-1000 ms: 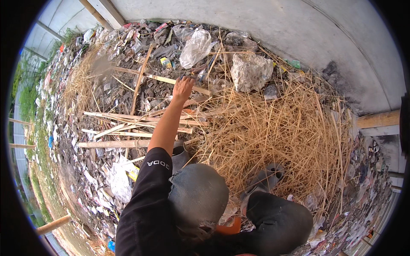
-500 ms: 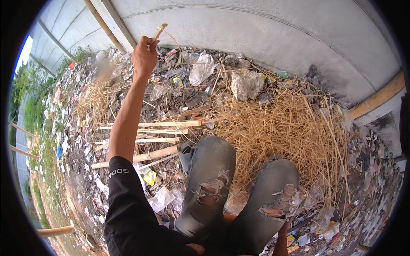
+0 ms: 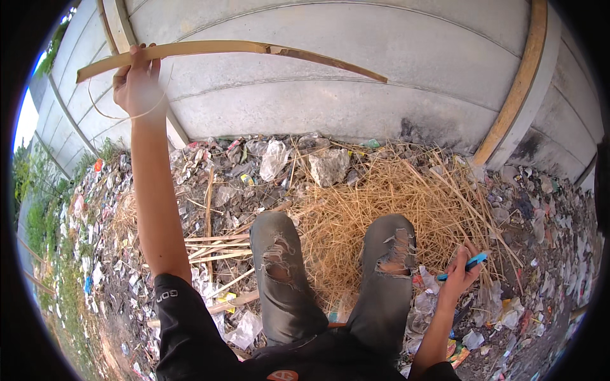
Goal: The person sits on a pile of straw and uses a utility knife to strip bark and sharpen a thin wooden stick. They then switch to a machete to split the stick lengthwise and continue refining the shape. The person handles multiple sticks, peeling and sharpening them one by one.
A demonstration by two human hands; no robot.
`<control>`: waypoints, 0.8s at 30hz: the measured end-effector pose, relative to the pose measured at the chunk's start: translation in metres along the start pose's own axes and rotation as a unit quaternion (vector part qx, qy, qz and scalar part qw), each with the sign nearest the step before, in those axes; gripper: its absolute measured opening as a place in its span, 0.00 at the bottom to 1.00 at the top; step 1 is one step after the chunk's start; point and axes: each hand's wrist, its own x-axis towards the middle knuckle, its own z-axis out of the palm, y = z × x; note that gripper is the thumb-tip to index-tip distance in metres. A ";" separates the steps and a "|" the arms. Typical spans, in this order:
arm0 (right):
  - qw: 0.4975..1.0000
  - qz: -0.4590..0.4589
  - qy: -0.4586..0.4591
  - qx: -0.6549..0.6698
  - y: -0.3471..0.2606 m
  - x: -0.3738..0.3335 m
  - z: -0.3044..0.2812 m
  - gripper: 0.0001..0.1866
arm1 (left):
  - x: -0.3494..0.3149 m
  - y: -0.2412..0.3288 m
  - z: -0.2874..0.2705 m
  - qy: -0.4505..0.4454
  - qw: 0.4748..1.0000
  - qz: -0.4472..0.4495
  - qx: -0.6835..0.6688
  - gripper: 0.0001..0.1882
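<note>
Raised high at the left, my left hand (image 3: 138, 82) grips a long, flat bamboo strip (image 3: 216, 47) near its left end. The strip runs sideways in front of the wall, bending slightly down toward its darker right tip. A thin pale fibre (image 3: 101, 110) loops below that hand. By my right knee, my right hand (image 3: 456, 279) is closed round a slim bright-blue tool (image 3: 475, 261); its exact kind is not clear. Beyond and between my knees lies a heap of thin straw-coloured shavings (image 3: 343, 228).
More split bamboo pieces (image 3: 219, 247) lie on the ground left of my knees. A rough stone block (image 3: 329, 166) sits behind the shavings. Plastic litter (image 3: 275, 159) covers the soil. A grey panel wall (image 3: 356, 101) with a wooden post (image 3: 518, 89) closes the far side.
My left hand has risen and moved left, and the bamboo strip, before seen nearly end-on, now lies sideways. My right hand has come up into view with the blue tool.
</note>
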 end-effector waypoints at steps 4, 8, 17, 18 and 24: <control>0.987 0.044 -0.091 0.127 -0.068 0.024 0.072 0.25 | -0.109 -0.007 0.015 0.033 0.987 -0.132 -0.085 0.17; 0.965 0.056 -0.163 0.197 -0.107 0.049 0.133 0.33 | -0.199 -0.014 -0.016 0.062 0.950 -0.260 -0.161 0.21; 0.951 -0.098 -0.107 0.274 -0.132 0.087 0.152 0.25 | -0.368 -0.021 -0.053 0.094 0.805 -0.559 -0.176 0.21; 0.949 -0.121 -0.114 0.268 -0.136 0.083 0.154 0.23 | -0.381 -0.007 -0.053 0.040 0.789 -0.590 -0.165 0.22; 0.939 -0.161 -0.251 0.171 -0.134 0.037 0.189 0.19 | -0.463 0.063 -0.099 -0.248 0.710 -0.658 -0.025 0.19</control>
